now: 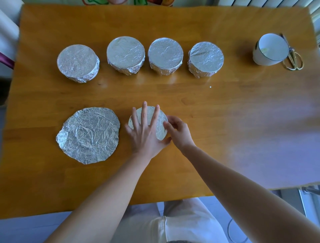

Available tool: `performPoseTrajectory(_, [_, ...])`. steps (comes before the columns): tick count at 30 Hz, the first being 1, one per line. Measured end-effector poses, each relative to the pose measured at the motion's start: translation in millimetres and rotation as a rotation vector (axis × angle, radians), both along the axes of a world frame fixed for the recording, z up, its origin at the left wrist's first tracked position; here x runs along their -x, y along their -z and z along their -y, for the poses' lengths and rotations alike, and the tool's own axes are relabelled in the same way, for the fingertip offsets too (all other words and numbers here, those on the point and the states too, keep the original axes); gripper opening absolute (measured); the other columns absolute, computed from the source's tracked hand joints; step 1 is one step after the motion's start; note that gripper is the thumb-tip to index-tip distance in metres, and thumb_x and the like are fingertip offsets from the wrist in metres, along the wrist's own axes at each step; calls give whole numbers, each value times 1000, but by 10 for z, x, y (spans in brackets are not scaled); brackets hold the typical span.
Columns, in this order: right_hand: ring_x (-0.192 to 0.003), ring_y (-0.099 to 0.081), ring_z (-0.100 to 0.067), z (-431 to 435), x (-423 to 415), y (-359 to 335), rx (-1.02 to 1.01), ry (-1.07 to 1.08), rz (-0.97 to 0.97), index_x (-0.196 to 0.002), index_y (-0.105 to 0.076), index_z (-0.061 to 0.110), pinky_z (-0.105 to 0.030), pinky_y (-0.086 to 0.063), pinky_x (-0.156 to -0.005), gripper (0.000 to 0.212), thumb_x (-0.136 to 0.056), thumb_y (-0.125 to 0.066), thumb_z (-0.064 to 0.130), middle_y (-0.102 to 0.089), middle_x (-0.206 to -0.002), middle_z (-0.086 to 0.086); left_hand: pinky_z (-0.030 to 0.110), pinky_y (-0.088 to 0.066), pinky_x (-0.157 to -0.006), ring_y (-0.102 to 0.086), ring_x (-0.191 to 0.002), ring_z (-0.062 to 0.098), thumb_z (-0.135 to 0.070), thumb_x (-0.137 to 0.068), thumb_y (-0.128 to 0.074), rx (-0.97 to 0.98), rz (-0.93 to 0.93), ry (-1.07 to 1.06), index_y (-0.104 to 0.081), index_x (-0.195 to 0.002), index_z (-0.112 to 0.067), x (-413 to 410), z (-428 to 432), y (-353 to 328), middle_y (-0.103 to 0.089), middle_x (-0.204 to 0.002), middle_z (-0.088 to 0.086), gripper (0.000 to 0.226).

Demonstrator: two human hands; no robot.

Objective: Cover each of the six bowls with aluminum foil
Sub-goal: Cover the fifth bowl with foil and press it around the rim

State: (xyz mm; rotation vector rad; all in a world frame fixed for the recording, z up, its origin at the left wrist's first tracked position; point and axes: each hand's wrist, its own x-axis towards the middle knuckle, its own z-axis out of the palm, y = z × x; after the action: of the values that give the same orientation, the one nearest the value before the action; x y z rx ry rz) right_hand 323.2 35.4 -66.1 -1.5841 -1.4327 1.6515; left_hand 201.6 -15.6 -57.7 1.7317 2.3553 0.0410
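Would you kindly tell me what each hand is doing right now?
Left hand: open, pressing flat on the near foil cover.
Right hand: closed, pinching that foil cover's right edge.

A big wooden table in a bright room

The table (225, 112) is orange-brown and smooth, with lines where the boards join. Soft light makes a pale, shiny patch (280, 142) on its right side. Past the far edge are bright coloured shapes (138, 2) and a white thing with ribs (259, 2) in the corner; what it is cannot be told. A pale floor (26, 230) shows below the near edge.
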Motion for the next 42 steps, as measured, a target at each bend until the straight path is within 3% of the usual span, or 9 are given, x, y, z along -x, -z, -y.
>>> performPoseTrajectory(5, [-101, -66, -22, -64, 4, 37, 36, -18, 5, -123, -62, 21, -39, -54, -88, 32, -92, -59, 29, -71, -104, -7, 73, -11, -110, -4, -151, 43, -92, -62, -38, -46, 166, -47, -10, -159, -35, 108, 28, -107, -1, -166, 13, 115])
performPoseTrajectory(9, [-104, -65, -17, -78, 46, 31, 77, 35, 14, -133, -55, 19, -28, -51, -87, 39, -95, -60, 26, -69, -110, -4, 52, -25, -114, -27, -143, 33, -84, -68, -43, -167, 438, -241, -21, -158, -27, 390, 159, -202, -27, -159, 11, 109])
performPoseTrajectory(14, [-100, -59, -15, -54, 65, 95, 243, 110, 20, -136, -50, 17, -26, -44, -82, 48, -94, -61, 38, -62, -118, -3, 42, -39, -105, -55, -125, 24, -76, -79, -38, -50, 1097, -733, -26, -154, -22, 680, 266, -191, -47, -149, 7, 93])
performPoseTrajectory(18, [-94, -55, -15, -42, 117, 115, 276, 101, 44, -135, -53, 18, -27, -44, -79, 74, -74, -59, 59, -62, -117, -5, 40, -43, -95, -65, -91, 16, -60, -100, -33, -4, 1380, -980, -37, -143, -20, 675, 270, -228, -68, -110, 10, 59])
performPoseTrajectory(21, [-83, -52, -10, -34, 88, 98, 263, 126, 30, -130, -56, 15, -24, -40, -70, 52, -88, -55, 47, -60, -104, 1, 41, -40, -103, -63, -86, 12, -56, -102, -31, 3, 1434, -1019, -36, -146, -17, 617, 232, -245, -67, -91, 2, 59])
performPoseTrajectory(26, [-88, -51, -13, -116, -204, 160, 250, 223, 35, -124, -59, 13, -24, -37, -68, 38, -96, -51, 38, -58, -99, 3, 41, -37, -108, -64, -102, 17, -58, -101, -31, 35, 1508, -1007, -34, -149, -16, 364, 93, -256, -70, -95, 2, 64])
performPoseTrajectory(30, [-101, -49, -17, -284, -666, 153, 240, 293, 59, -129, -57, 15, -25, -38, -72, 47, -93, -51, 44, -57, -111, 2, 40, -38, -109, -62, -109, 19, -55, -102, -33, 92, 1538, -988, -47, -111, -22, -69, -196, -278, -69, -93, 1, 37])
performPoseTrajectory(35, [-106, -50, -17, -635, -1352, 98, 248, 331, 63, -130, -56, 16, -26, -38, -78, 48, -92, -52, 45, -58, -116, 1, 40, -42, -106, -60, -114, 22, -56, -101, -36, 111, 1603, -948, -38, -148, -13, -742, -674, -285, -67, -112, 5, 64])
performPoseTrajectory(42, [-103, -48, -13, -1455, -2278, 30, 243, 386, 44, -127, -53, 17, -29, -34, -93, 36, -99, -50, 40, -56, -107, 6, 36, -33, -107, -54, -116, 18, -53, -103, -31, 59, 1680, -974, -36, -150, -11, -1808, -1497, -299, -55, -143, 10, 64])
